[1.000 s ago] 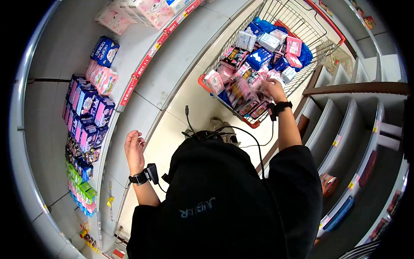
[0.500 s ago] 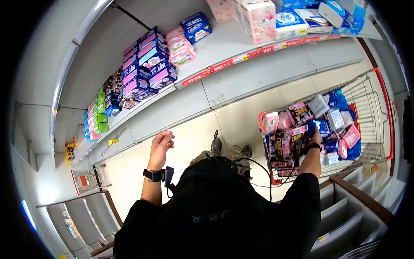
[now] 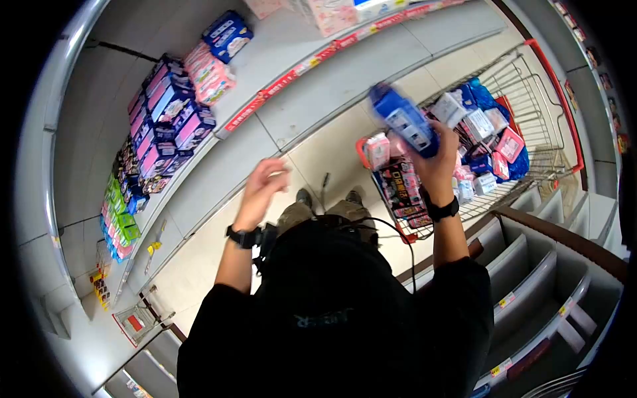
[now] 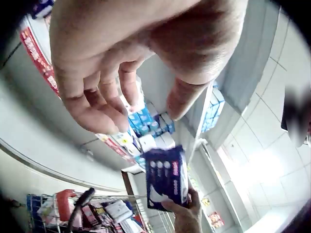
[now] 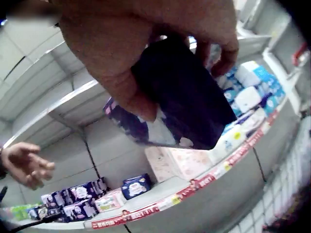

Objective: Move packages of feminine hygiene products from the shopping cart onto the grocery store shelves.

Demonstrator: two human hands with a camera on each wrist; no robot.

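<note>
My right hand (image 3: 434,159) grips a blue pack (image 3: 403,121) and holds it raised above the near end of the shopping cart (image 3: 557,86). The same blue pack (image 4: 166,176) shows from the left wrist, and as a dark pack (image 5: 184,94) pinched between thumb and fingers from the right wrist. My left hand (image 3: 264,184) hovers over the floor with loosely curled fingers (image 4: 99,104) and holds nothing. The cart is filled with several pink, blue and white packs (image 3: 478,139).
A low shelf (image 3: 312,86) with red price strips runs along the left, stocked with pink and purple packs (image 3: 169,113) and green ones (image 3: 119,225). Grey shelves (image 3: 551,278) stand at the right. Tiled floor (image 3: 219,219) lies between them, with my shoes (image 3: 325,199) on it.
My right hand has come up out of the cart with the blue pack. My left hand has risen slightly toward the middle. The view has swung round.
</note>
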